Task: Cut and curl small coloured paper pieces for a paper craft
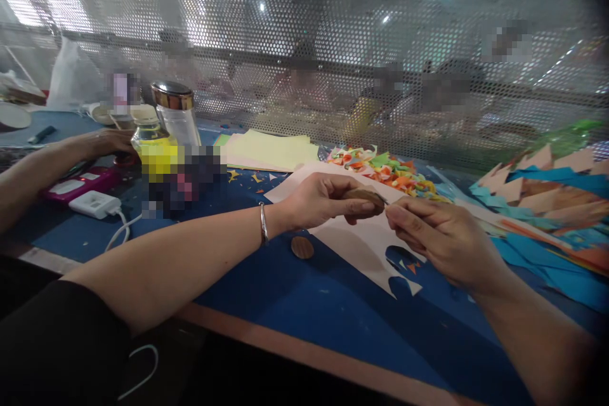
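Fingers and thumb of the left hand [314,203] were clamped around a brown disc [368,198], parted only by its thickness, and from my distant seat I had it dead centre! The disc was up above a pale paper sheet [349,250], one edge towards the right hand [445,241]. And that one was right there too, fingertips drawn into a tight pinch at the disc's edge; whether they had anything small between them, I could not tell.

Just below the left wrist with its silvery bracelet [263,223], a second round: a loose wood-grained disc [302,247], lying flat on the blue worktop [266,292] beside the sheet. The sheet had rounded bites out of its near right part, with small scraps [413,268] in the gap.

Beyond the hands I saw a heap of curly coloured strips [380,172], and left of that a stack of pale yellow paper [269,149]. Over on the right, blue paper [561,273] lay in front of a zigzag-cut pile [537,187].

Out left, a busy corner! Another person's arm [42,168] reached in over the worktop, near a white plug adapter [95,204], a yellow bottle [159,162] and a container with a shiny lid [174,95]. Perforated screen [304,13] stood all across the back.
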Demonstrator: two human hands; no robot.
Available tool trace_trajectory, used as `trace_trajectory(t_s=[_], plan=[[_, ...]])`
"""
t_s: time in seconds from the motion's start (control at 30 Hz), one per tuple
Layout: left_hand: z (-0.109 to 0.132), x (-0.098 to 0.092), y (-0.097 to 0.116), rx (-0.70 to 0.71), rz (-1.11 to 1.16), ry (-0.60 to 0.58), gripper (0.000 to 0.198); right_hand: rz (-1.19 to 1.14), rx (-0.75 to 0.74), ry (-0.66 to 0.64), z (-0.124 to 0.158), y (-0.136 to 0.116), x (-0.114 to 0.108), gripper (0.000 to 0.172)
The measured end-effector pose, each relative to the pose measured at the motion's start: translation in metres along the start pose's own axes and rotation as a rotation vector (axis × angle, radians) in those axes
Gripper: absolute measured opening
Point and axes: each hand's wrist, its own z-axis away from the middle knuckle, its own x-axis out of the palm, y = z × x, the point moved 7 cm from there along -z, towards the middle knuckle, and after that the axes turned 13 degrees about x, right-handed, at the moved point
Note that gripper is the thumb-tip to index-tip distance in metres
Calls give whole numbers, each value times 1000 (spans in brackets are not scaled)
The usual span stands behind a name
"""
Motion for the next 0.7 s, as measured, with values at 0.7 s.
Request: trace_trajectory(t_s=[0.7], plan=[[1,1,-5,-41,-11,-44,27,130,-65,18,0,-10,1,59]])
